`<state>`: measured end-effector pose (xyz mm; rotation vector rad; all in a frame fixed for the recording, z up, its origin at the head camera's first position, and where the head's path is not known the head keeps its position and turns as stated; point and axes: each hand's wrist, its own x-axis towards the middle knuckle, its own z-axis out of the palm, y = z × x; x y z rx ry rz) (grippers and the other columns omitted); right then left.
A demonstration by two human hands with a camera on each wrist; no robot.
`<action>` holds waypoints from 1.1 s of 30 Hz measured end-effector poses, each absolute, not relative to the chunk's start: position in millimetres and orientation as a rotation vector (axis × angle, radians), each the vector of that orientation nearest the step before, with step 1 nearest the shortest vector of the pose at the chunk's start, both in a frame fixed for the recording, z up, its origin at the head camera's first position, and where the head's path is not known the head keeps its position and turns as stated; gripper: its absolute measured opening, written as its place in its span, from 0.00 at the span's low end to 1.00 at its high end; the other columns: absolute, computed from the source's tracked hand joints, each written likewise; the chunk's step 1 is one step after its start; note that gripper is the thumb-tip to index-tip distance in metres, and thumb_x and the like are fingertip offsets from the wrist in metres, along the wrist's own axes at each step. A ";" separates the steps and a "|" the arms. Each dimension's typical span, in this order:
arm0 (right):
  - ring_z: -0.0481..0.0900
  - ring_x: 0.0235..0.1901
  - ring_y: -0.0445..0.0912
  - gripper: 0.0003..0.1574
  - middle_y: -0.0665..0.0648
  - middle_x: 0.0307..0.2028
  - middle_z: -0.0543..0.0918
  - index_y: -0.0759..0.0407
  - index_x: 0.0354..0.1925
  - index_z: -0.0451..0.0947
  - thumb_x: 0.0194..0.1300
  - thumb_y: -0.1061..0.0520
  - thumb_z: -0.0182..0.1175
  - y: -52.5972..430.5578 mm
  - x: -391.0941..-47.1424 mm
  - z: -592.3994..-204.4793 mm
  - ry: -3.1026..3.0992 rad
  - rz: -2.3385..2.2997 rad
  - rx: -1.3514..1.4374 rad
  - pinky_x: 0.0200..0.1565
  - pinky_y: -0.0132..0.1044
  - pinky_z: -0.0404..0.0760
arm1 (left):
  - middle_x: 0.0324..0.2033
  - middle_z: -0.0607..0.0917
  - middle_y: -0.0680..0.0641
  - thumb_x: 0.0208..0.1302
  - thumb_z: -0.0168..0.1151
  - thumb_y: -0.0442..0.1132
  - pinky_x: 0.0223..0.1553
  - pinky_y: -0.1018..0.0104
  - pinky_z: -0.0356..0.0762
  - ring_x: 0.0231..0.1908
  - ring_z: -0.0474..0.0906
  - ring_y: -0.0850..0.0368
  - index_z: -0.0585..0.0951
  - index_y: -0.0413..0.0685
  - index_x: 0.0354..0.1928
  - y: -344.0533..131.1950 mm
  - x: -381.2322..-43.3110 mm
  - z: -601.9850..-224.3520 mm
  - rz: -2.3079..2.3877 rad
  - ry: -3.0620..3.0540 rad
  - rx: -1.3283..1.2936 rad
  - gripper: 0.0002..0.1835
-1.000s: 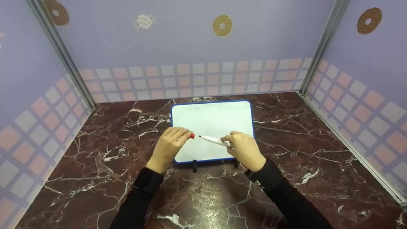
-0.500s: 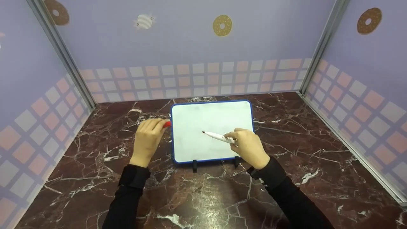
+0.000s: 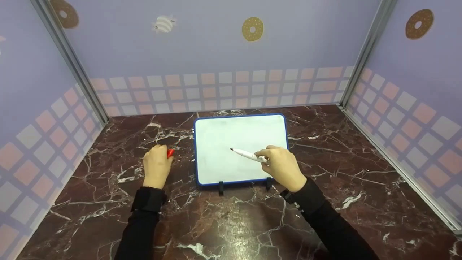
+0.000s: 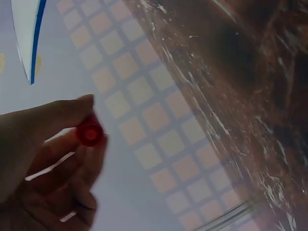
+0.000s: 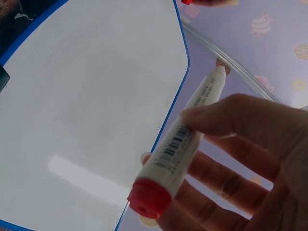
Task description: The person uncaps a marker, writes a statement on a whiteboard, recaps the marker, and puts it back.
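A right hand (image 3: 283, 166) grips an uncapped white marker (image 3: 248, 155) before a blue-framed whiteboard (image 3: 238, 135), its thumb on one side of the barrel and its fingers curled round the other. The dark red nib (image 3: 231, 149) points up and to the left, seen against the middle of the board in the head view; whether it touches the surface cannot be told. Seen from the right wrist, the barrel carries a black barcode (image 5: 174, 140) near its red end plug (image 5: 150, 197), with lines of small dark print running toward the nib, too blurred to read. To the left of the board, well apart from the marker, a left hand (image 3: 157, 167) pinches the red cap (image 3: 170, 153) between thumb and fingers; the left wrist view catches the cap end-on, a round red rim with a paler centre. The whiteboard, its white face faintly smudged with grey, stands on black feet (image 3: 221, 188) on a bench (image 3: 353, 169) patterned as dark red-brown marble with white veins. Black sleeves (image 3: 137, 231) reach both wrists. Lilac walls (image 3: 209, 50) enclose the bench at the back and both sides, printed with doughnuts (image 3: 246, 33), a striped sweet (image 3: 164, 24) and rows of pink and white squares (image 3: 208, 89), with grey metal posts (image 3: 367, 50) in the corners.
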<state>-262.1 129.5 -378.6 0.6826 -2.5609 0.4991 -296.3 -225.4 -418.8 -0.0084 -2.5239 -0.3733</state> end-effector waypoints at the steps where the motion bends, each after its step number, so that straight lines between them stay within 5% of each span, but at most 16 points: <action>1: 0.83 0.26 0.51 0.17 0.55 0.26 0.82 0.56 0.42 0.89 0.51 0.67 0.72 129.5 -262.2 -378.7 -2.561 0.498 0.682 0.27 0.44 0.83 | 0.29 0.85 0.31 0.49 0.75 0.29 0.34 0.40 0.80 0.32 0.83 0.30 0.81 0.31 0.28 -226.5 -295.9 -421.1 -0.382 -2.560 0.030 0.11; 15: 0.84 0.27 0.51 0.17 0.54 0.26 0.82 0.56 0.42 0.88 0.50 0.67 0.72 129.4 -262.5 -379.6 -2.556 0.481 0.677 0.27 0.45 0.84 | 0.38 0.85 0.26 0.57 0.57 0.24 0.29 0.40 0.83 0.37 0.84 0.28 0.83 0.30 0.36 -235.3 -296.5 -439.0 -0.343 -2.870 0.330 0.07; 23: 0.82 0.26 0.50 0.18 0.54 0.26 0.82 0.56 0.42 0.88 0.50 0.68 0.71 128.2 -262.1 -379.9 -2.567 0.462 0.685 0.26 0.46 0.83 | 0.41 0.85 0.27 0.47 0.78 0.33 0.32 0.39 0.84 0.40 0.83 0.28 0.84 0.29 0.40 -236.8 -296.9 -439.4 -0.376 -2.938 0.359 0.18; 33: 0.83 0.26 0.51 0.18 0.54 0.26 0.82 0.55 0.41 0.89 0.50 0.67 0.72 129.6 -262.6 -379.2 -2.568 0.473 0.665 0.25 0.47 0.83 | 0.40 0.85 0.29 0.54 0.76 0.43 0.34 0.40 0.84 0.40 0.83 0.30 0.83 0.31 0.39 -235.6 -292.4 -430.6 -0.381 -2.988 0.366 0.21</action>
